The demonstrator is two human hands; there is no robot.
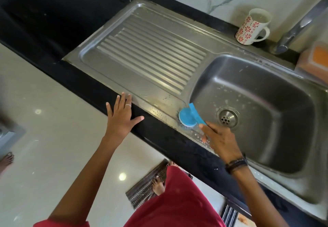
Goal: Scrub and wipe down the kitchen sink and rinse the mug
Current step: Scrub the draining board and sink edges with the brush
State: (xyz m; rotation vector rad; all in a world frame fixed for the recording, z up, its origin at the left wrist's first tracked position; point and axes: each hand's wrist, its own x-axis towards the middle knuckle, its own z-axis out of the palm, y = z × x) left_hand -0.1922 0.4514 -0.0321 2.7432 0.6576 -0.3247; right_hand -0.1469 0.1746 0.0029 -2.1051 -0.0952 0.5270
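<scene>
The black surface (pixel 85 82) carries a long steel sink (pixel 177 113), with a ribbed draining board (pixel 150 56) on the left and a deep basin (pixel 266 120) on the right. Suds and water drops dot the basin floor around the drain (pixel 227 117) and along the front rim, so scrubbing looks well underway; the draining board looks mostly dry and, by my reading, not yet wiped. The tap (pixel 300 24) stands behind the basin, with no water seen running. The mug (pixel 252 26), white with red flowers, stands upright on the back edge of the surface near the tap, apparently holding cloudy liquid, so rinsing it is likely still to do. The left hand (pixel 122 118) lies flat with fingers spread on the front edge of the surface, holding nothing. The right hand (pixel 221 141) has its grip clamped round the handle of a blue brush (pixel 189 116), whose round head presses on the front rim where board and basin meet.
</scene>
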